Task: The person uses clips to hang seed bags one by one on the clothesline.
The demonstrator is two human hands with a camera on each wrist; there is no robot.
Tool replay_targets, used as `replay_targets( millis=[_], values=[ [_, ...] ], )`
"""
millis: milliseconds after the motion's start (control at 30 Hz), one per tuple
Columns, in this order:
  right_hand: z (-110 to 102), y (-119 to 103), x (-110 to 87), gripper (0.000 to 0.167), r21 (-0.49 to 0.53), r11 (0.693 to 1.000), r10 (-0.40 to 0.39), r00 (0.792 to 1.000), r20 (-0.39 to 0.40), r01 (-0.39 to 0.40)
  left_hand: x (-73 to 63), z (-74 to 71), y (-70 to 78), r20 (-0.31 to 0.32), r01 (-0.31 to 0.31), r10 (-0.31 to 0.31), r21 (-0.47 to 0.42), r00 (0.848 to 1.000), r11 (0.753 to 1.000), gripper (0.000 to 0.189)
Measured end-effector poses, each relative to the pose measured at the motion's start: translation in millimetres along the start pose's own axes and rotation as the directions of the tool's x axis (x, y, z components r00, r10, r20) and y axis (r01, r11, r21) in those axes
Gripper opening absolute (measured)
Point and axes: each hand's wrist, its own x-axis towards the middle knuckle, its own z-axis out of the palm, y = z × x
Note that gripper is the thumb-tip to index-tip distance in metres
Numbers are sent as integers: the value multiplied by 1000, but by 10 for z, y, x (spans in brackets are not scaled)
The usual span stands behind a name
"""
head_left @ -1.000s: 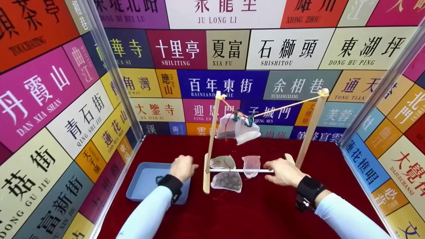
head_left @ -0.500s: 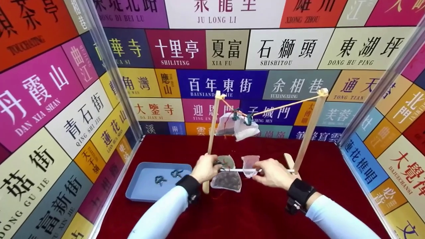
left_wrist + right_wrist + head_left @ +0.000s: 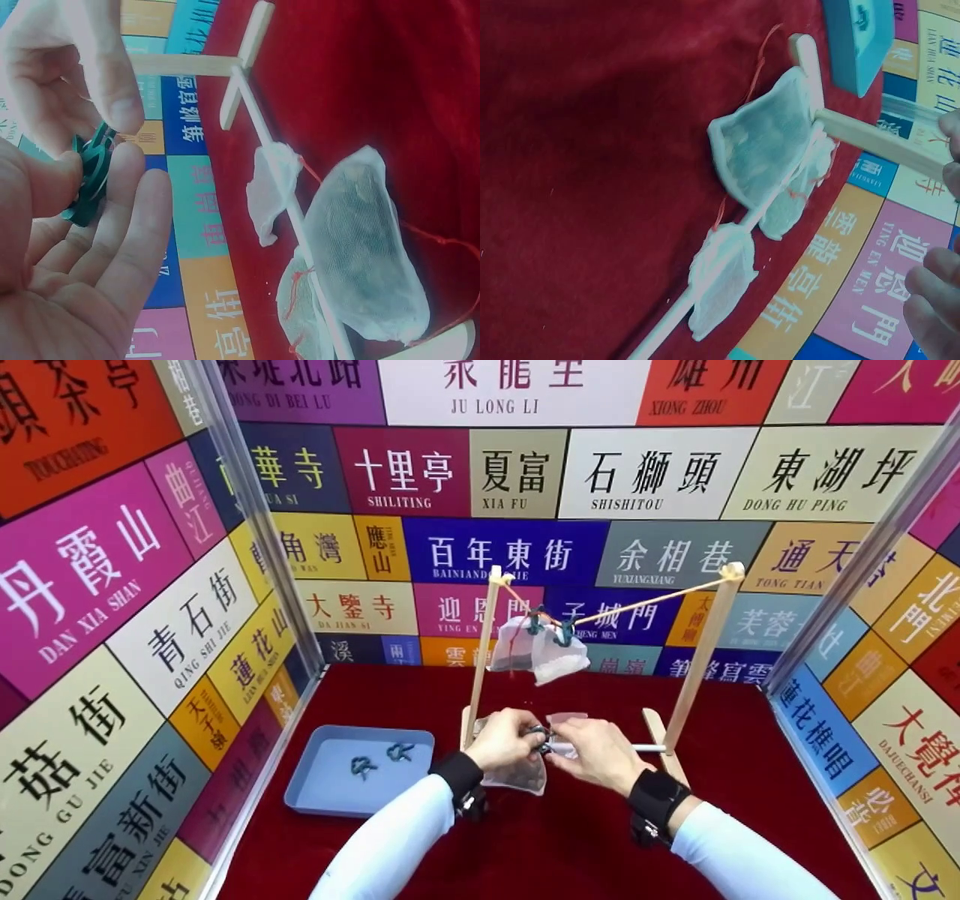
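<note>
In the head view my left hand (image 3: 504, 741) and right hand (image 3: 598, 754) meet over the white rod of a wooden stand. Between them is a dark green clip (image 3: 93, 178). My left thumb and fingers pinch it, and my right thumb and fingers hold its upper end. Below lie several mesh sachets: a large one with dark filling (image 3: 367, 247), a pale pink one (image 3: 270, 187) and a greenish one (image 3: 301, 311), partly hidden by the rod. Two white sachets (image 3: 561, 657) hang from a yellow cord (image 3: 645, 604) by green clips (image 3: 562, 633).
A blue tray (image 3: 300, 795) with two green clips (image 3: 363, 767) stands to the left. Wooden posts (image 3: 705, 660) rise on either side, with feet on the red cloth (image 3: 570, 847). Printed panels (image 3: 495, 551) surround the cloth at the back and sides.
My left hand has come from the tray to the middle with a green clip. My right hand has moved left along the rod to meet it. The hanging sachets sway slightly.
</note>
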Motion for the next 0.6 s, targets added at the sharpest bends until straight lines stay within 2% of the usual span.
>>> replay_targets(
  millis=[67, 133, 200, 267, 333, 367, 400, 433, 467, 533, 567, 600],
  values=[
    [11, 21, -16, 41, -36, 999, -19, 999, -33, 18, -1, -1, -8, 11, 22, -21, -52, 1000, 998, 10],
    [23, 42, -41, 39, -61, 998, -35, 998, -46, 32, -7, -4, -29, -3, 19, -19, -43, 1000, 999, 11],
    [34, 63, -76, 36, -80, 996, -43, 998, -46, 39, -16, 2, -71, -32, -9, 10, 27, 999, 1000, 13],
    [42, 83, -117, 32, -94, 995, -41, 998, -37, 38, -27, 16, -148, -75, -43, 53, 132, 996, 990, 13],
    [42, 106, -158, 29, -106, 994, -30, 999, -17, 28, -45, 51, -266, -145, -47, 92, 288, 985, 956, 12],
    [39, 119, -178, 29, -110, 994, -21, 1000, -3, 20, -58, 74, -334, -179, -30, 105, 382, 978, 924, 9],
    [35, 133, -198, 29, -113, 993, -10, 1000, 14, 12, -74, 108, -417, -205, -5, 116, 474, 972, 881, 6],
    [28, 149, -217, 29, -114, 993, 1, 999, 32, 3, -89, 146, -506, -223, 26, 120, 558, 967, 830, 9],
    [20, 164, -233, 29, -113, 994, 10, 999, 51, -5, -104, 192, -599, -234, 58, 121, 638, 965, 768, 15],
    [1, 195, -259, 29, -105, 994, 25, 996, 88, -16, -154, 300, -790, -234, 113, 104, 755, 967, 646, 28],
    [-7, 207, -264, 29, -102, 995, 29, 994, 103, -18, -181, 351, -878, -224, 124, 97, 793, 970, 597, 32],
    [-18, 214, -269, 29, -98, 995, 28, 993, 115, -17, -209, 409, -973, -217, 131, 85, 811, 972, 570, 36]
  ],
)
